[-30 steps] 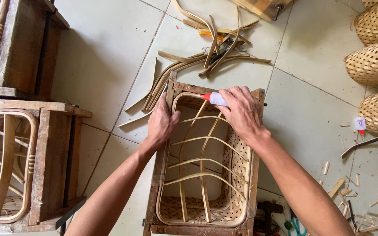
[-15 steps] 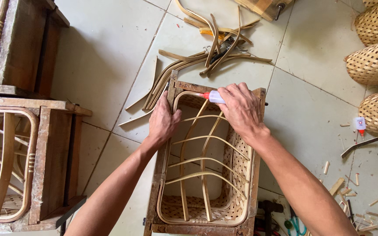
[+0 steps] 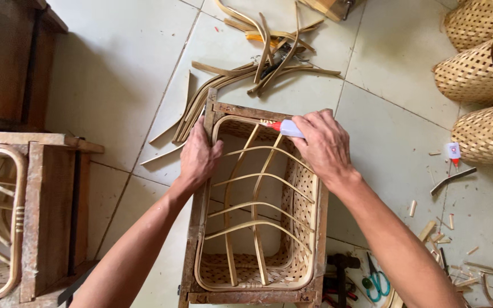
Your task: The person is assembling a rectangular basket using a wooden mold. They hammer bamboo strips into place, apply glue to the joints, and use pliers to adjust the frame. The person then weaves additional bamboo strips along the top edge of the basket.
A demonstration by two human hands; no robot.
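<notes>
Honestly, the woven basket (image 3: 298,251) looked light but springy inside its stiff wooden frame (image 3: 196,228); left hand (image 3: 198,157) clamped the frame's rim, right hand (image 3: 323,142) pinched a small glue bottle (image 3: 285,128).

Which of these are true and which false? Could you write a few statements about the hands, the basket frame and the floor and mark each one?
1. The right hand holds a small white glue bottle with a red tip. True.
2. The left hand is lifted off the wooden frame. False: it grips the frame's left side.
3. Woven baskets lie at upper right. True.
4. The scissors on the floor have red handles. False: they are teal.
</notes>
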